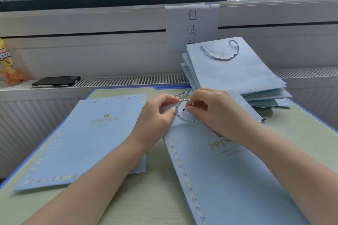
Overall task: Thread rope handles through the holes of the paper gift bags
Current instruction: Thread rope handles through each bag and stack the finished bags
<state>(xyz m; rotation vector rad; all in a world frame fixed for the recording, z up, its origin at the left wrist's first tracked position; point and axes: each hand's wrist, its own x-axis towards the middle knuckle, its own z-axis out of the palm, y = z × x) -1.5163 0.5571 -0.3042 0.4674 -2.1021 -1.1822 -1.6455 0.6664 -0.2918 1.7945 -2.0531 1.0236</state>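
A person's two hands met over the top edge of a flat blue bag (pixel 228 179) lying on the pale green surface (pixel 155 197). The right hand (pixel 210 113) had its fingers (pixel 193 108) pinching the dark tip of a pale blue rope (pixel 178 113) beside a punched hole, the rope curling in a loop between both hands. The left hand (pixel 155 115) had its fingers (pixel 170 99) curled, pinching the bag's edge by the rope. A second flat bag (pixel 87 142) lay to the left, its two holes bare. Behind the hands sat a stack (pixel 237 75) of bags, the top one with a rope handle (pixel 223 51) fitted. A phone (pixel 56 80) lay on the radiator ledge (pixel 128 78), under a paper sign (pixel 192 25).
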